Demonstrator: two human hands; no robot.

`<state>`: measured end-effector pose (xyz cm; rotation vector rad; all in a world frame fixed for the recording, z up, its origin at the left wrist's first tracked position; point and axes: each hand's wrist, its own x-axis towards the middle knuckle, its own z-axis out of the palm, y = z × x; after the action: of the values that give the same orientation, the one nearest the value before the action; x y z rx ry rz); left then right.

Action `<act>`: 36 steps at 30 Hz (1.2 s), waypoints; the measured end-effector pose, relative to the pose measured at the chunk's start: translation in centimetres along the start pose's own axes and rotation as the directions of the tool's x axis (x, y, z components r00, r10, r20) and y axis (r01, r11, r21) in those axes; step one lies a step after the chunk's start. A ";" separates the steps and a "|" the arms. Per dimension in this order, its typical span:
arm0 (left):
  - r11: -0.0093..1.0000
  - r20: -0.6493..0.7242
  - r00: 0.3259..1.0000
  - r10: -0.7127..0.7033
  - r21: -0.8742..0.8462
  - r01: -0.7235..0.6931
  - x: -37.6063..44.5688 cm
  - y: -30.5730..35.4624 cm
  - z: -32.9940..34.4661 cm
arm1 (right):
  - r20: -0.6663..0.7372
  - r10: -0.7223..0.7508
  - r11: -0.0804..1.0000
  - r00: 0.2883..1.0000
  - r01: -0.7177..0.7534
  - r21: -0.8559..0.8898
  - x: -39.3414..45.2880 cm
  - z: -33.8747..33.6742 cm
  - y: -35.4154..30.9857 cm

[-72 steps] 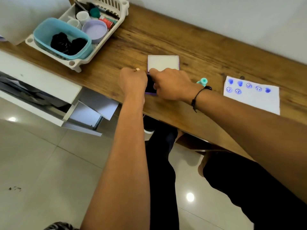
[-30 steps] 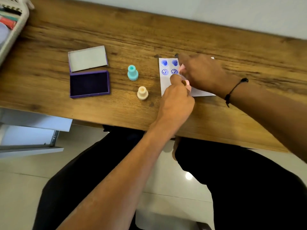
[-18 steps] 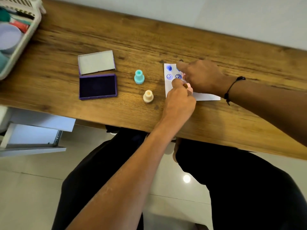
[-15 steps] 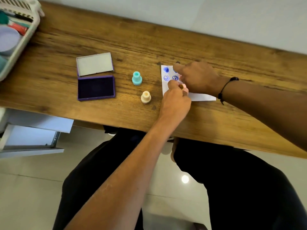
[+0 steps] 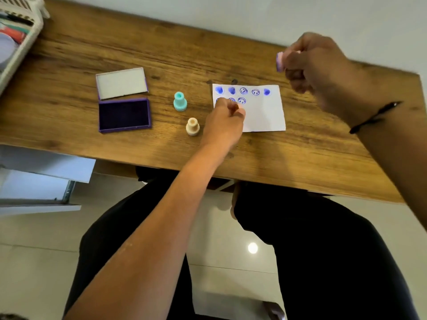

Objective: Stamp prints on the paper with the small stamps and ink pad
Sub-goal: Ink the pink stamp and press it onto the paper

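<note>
Wooden desk (image 5: 300, 146), pale wall (image 5: 231, 17), glossy tiled floor (image 5: 34, 262).

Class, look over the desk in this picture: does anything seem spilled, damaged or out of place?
Only small things stand out. Several prints on the white paper sheet are solid blue blobs, not clear faces like their neighbours. Two dark spots mark the wooden desk just above the sheet. Nothing is tipped over.

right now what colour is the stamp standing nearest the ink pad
Teal stamp, clearest in the head view.

The brown wood-grain tabletop (image 5: 231, 54) carries a white paper sheet (image 5: 265, 114) with blue-violet round prints, a purple ink pad (image 5: 124, 114), a teal plastic stamp (image 5: 180, 101) and a beige plastic stamp (image 5: 192, 126).
</note>
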<state>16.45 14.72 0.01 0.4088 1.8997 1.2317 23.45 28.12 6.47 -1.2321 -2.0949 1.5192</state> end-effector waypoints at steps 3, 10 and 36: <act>0.979 0.016 1.000 -0.010 -0.203 0.013 -0.8 0.6 -0.7 | 0.049 0.038 0.997 0.998 -0.041 0.071 -1.8 1.3 0.2; 0.834 0.131 0.990 0.058 -0.551 0.024 -2.9 1.5 -2.9 | 0.146 -0.035 0.986 0.989 0.011 0.164 -4.4 4.5 0.5; 0.968 -0.248 0.952 -0.180 -0.219 0.126 -1.3 -1.4 -12.5 | 0.370 -0.379 0.651 0.848 0.528 -0.545 -2.0 15.7 -2.1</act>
<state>7.79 5.65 1.75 -0.0156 1.9619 1.4124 13.53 16.29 2.39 -0.5809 -2.9249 0.7538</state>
